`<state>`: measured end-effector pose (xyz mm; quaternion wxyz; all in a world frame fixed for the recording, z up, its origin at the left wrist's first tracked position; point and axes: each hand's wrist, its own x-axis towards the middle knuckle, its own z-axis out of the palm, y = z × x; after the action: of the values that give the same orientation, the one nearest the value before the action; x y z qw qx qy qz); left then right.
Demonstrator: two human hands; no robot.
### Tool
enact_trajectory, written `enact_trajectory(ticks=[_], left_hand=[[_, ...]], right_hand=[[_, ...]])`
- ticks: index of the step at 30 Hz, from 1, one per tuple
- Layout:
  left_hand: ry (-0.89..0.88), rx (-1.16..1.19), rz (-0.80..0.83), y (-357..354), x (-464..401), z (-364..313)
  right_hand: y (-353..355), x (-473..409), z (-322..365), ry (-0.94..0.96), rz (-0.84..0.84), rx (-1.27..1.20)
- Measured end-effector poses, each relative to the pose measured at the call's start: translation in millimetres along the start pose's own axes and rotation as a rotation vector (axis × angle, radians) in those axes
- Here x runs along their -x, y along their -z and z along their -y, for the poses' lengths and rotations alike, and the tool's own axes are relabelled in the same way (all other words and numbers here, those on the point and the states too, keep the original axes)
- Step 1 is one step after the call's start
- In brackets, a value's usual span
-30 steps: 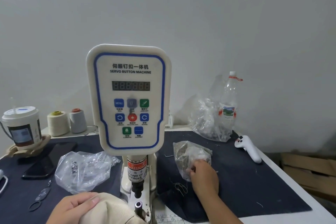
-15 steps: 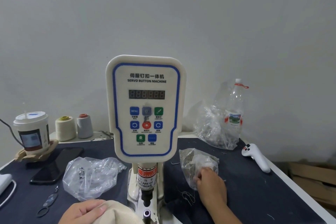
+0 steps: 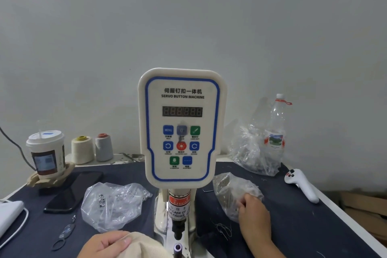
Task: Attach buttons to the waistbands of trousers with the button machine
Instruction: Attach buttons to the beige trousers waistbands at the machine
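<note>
Right hand (image 3: 252, 213) dug in bag (image 3: 229, 191), grip unclear; left hand (image 3: 104, 244) gripped trousers (image 3: 144, 246); should pick one button.

This is a small garment workshop. A servo button machine (image 3: 181, 125) stands on a worktable covered in dark cloth (image 3: 293, 226), with thread cones (image 3: 82, 150) by the bare wall, clear bags of metal fasteners (image 3: 113, 203), thread snips (image 3: 65, 234) and beige fabric (image 3: 142, 246) at the machine's foot.
</note>
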<state>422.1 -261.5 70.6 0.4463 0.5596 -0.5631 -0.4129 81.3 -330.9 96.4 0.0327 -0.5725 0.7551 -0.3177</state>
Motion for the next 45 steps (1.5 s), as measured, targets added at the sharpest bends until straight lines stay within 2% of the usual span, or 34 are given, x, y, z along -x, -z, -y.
enact_trajectory(ticks=[7, 10, 14, 17, 22, 32, 45], left_hand=[[-0.026, -0.038, -0.026, -0.5, -0.4, -4.9], [-0.021, -0.04, -0.039, -2.2, -1.2, -4.0], [-0.003, -0.02, -0.069, -2.6, -1.3, -2.8], [-0.018, -0.045, -0.063, -4.7, 0.3, -4.2], [-0.024, -0.059, -0.072, -7.5, 3.8, -4.5], [-0.014, -0.096, -0.087, -6.9, 3.6, -3.5], [-0.024, -0.131, -0.032, -2.5, 1.7, 0.8]], right_hand=[[13.3, 16.0, 5.9, 0.019, -0.079, -0.194], [22.7, 27.1, 11.8, -0.013, -0.086, -0.395], [31.1, 54.6, 24.5, -0.198, 0.08, -0.91], [32.7, 75.7, 39.3, -0.306, 0.256, -1.1], [33.9, 98.4, 57.4, -0.305, 0.352, -1.106], [38.8, 117.3, 80.0, -0.215, 0.425, -1.08], [47.2, 118.2, 96.3, -0.319, 0.566, -1.11]])
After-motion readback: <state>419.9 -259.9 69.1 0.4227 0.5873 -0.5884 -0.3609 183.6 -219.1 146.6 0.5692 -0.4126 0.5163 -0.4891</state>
